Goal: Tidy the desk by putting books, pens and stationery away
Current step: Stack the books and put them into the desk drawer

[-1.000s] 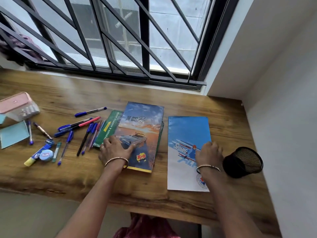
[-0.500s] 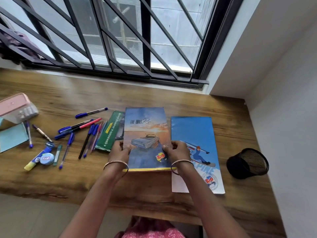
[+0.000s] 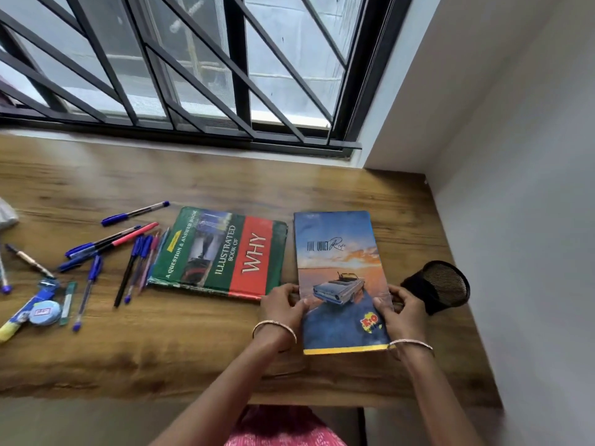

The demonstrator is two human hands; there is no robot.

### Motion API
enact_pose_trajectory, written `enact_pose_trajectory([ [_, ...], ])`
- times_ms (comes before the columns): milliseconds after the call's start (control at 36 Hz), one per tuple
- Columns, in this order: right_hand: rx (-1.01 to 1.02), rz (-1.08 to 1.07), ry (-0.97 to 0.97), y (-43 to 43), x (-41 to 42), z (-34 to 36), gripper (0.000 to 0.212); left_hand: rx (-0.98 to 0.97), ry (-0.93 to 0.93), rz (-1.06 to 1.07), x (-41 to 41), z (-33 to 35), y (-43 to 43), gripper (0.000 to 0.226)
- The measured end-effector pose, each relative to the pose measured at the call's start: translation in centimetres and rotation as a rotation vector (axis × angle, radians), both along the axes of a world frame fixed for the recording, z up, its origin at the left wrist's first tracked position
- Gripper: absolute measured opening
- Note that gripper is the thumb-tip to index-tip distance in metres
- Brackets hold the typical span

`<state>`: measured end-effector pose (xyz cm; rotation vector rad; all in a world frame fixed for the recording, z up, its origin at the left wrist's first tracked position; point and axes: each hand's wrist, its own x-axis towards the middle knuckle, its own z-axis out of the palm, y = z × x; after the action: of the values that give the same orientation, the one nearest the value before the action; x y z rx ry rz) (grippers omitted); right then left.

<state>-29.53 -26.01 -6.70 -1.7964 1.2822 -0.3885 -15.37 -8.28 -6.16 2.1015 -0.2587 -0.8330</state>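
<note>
1. My left hand [image 3: 283, 305] pinches the left edge of the car-cover notebook [image 3: 341, 281], thumb on the cover and the other fingers curled along the edge.
2. My right hand [image 3: 401, 312] grips the same notebook's right edge in the same way, thumb on top near the yellow logo.
3. The notebook lies flat toward the right end of the wooden table [image 3: 193, 349], its yellow-striped bottom edge closest to me.
4. Just left of it, apart by a narrow strip of wood, lies the green and red book [image 3: 222, 252], its title running sideways.
5. Further left a scatter of pens [image 3: 128, 249] spreads over the wood, mostly blue, one pink, one black; several lie against the green book's left edge.
6. Near the left border sit a round blue tape [image 3: 45, 313], a thin green lead case [image 3: 68, 303] and a yellow-tipped tube [image 3: 9, 326].
7. A black mesh pen cup [image 3: 441, 286] lies tipped on its side just right of my right hand, its mouth facing the wall.
8. The table fills a corner: a grey wall [image 3: 531, 220] on the right and a window with black diagonal bars [image 3: 180, 75] along the back edge.
9. A bangle [image 3: 273, 326] circles each wrist.
</note>
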Motion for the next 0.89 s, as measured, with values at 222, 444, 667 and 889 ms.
enact_pose_trajectory([
  [222, -0.31, 0.069, 0.264, 1.3, -0.2, -0.3, 0.04, 0.24, -0.357, -0.055, -1.1, 1.1, -0.8, 0.044],
  [444, -0.425, 0.191, 0.502, 1.6, 0.5, 0.4, 0.038, 0.242, -0.434, -0.055, -0.4, 1.3, -1.1, 0.029],
  [667, -0.442, 0.225, 0.53, 2.2, 1.2, 1.0, 0.034, 0.16, -0.264, 0.274, 1.1, 1.9, 3.9, 0.021],
  [889, -0.447, 0.233, 0.537, 2.3, 1.5, 1.4, 0.035, 0.024, 0.052, 0.822, 4.5, -0.4, 8.0, 0.063],
])
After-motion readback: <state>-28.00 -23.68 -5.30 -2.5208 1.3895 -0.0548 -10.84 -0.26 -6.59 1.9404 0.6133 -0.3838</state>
